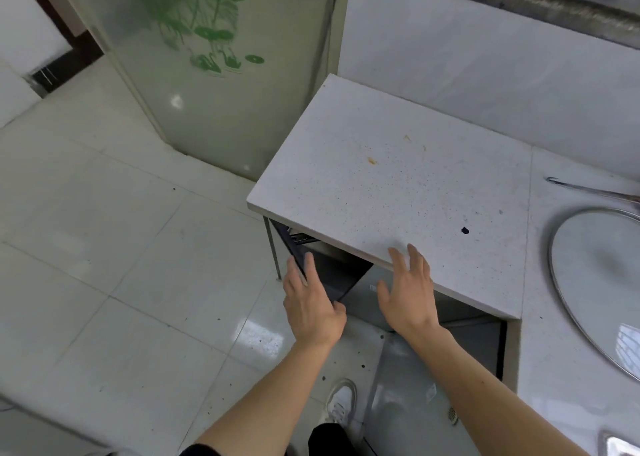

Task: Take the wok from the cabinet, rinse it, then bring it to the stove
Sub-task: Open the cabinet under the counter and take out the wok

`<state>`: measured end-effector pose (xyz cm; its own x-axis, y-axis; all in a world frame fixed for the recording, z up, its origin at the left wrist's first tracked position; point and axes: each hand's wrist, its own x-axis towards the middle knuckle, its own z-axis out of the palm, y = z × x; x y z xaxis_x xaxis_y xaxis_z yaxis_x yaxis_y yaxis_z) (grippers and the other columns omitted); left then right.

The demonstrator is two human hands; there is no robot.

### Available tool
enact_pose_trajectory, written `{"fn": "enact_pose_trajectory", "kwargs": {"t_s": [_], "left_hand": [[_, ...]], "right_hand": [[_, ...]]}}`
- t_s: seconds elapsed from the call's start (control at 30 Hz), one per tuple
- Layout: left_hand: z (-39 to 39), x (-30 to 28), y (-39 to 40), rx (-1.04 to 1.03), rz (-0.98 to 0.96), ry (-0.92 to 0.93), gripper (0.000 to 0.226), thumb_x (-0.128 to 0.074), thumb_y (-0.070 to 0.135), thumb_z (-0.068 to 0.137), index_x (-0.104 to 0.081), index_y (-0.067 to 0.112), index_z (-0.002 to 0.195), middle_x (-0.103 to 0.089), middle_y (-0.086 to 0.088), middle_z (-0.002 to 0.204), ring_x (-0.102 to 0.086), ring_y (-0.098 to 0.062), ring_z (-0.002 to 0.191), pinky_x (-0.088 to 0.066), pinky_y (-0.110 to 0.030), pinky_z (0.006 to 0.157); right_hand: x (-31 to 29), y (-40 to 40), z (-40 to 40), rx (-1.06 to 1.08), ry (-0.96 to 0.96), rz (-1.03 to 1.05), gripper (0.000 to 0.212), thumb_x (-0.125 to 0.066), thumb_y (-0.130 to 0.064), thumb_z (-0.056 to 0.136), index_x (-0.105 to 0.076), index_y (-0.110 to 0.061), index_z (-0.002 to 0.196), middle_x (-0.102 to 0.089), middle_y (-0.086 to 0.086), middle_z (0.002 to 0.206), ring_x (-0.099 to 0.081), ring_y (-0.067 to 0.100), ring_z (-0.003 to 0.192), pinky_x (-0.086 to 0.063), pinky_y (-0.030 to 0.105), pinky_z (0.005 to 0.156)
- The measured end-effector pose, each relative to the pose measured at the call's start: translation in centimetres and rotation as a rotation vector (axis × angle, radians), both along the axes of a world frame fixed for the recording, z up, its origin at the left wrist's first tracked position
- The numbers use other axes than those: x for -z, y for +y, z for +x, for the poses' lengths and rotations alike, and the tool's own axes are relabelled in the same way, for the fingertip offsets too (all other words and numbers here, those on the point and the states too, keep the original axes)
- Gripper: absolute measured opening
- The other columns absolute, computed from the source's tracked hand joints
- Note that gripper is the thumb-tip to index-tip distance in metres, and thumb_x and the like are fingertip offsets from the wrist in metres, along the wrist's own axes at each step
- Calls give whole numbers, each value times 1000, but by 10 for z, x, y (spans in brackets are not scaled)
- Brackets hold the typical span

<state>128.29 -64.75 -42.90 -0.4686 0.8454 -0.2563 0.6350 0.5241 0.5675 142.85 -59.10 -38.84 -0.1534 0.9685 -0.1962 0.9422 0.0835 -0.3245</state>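
Head: two hands; left hand (pixel 311 305) on one cabinet door (pixel 332 275), right hand (pixel 410 294) spread

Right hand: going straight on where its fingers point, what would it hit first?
Probably the countertop edge, which the right hand overlaps; depth is unclear, so it might pass under into the cabinet.

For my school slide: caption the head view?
Open cabinet under the counter, left hand and right hand reaching toward it.
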Motion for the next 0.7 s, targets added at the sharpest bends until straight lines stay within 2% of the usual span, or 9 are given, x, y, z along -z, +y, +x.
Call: {"fn": "enact_pose_trajectory", "kwargs": {"t_s": [0.13,0.27,0.47,0.6,0.7], "left_hand": [[-8,4,-9,185,-18,162,80,-70,26,75,-28,24,143,-12,-11,157,-13,-29,144,-34,-43,112],[-22,11,-21,298,-62,244,73,-62,30,83,-25,22,146,-6,-12,160,-6,-30,147,-25,-43,117],[-51,8,-35,408,-142,311,85,-63,32,83,-9,27,148,3,-7,161,0,-32,147,-19,-49,117],[-75,8,-47,508,-199,359,106,-72,19,77,4,24,150,12,-8,161,6,-30,147,-14,-44,118],[-96,4,-51,552,-208,433,111,-74,7,71,3,17,151,7,-13,160,-3,-32,145,-21,-42,116]], "right_hand": [[1,0,-3,-41,-14,-4,61,-61,-22,91,-31,-15,144,-16,17,156,-13,35,145,-28,49,116],[1,3,-5,-97,-51,-20,63,-57,-24,93,-27,-15,147,-10,17,159,-6,34,147,-21,48,117],[2,7,-18,-201,-91,-56,67,-55,-32,94,-20,-17,149,-7,16,160,0,34,148,-17,47,119],[1,8,-21,-208,-128,-53,71,-57,-39,92,-18,-16,148,-7,17,159,-1,36,147,-17,47,120],[2,5,-24,-220,-163,-55,76,-57,-42,91,-15,-15,149,-4,19,158,0,37,146,-15,47,121]]}}
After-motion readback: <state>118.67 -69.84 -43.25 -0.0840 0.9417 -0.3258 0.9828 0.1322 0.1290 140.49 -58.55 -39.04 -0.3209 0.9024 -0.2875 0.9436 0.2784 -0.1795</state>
